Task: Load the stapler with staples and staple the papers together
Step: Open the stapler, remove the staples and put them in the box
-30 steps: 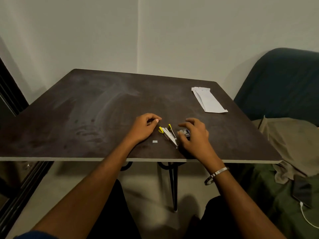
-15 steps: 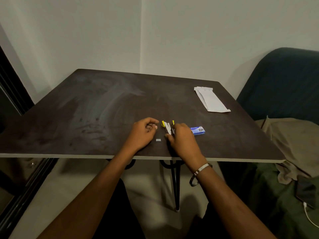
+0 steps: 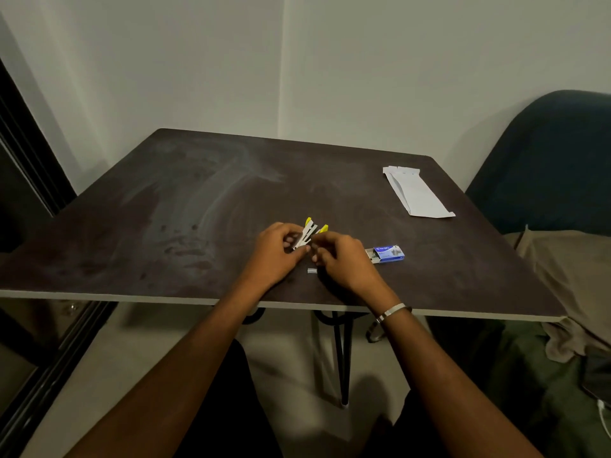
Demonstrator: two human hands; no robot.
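Note:
A small white stapler with yellow tips is opened out near the front middle of the dark table. Both hands meet on it: my left hand holds its near end, and my right hand pinches it from the right. A short strip of staples lies on the table just below my fingers. The blue staple box, its tray slid partly out, lies right of my right hand. The folded white papers rest at the far right of the table.
A dark blue chair stands right of the table, with olive and tan cloth piled below it. A phone with a white cable lies at the lower right. A dark door frame runs along the left.
My right hand left the staple box and came left onto the stapler. My left hand closed in on the stapler too. The box now lies uncovered.

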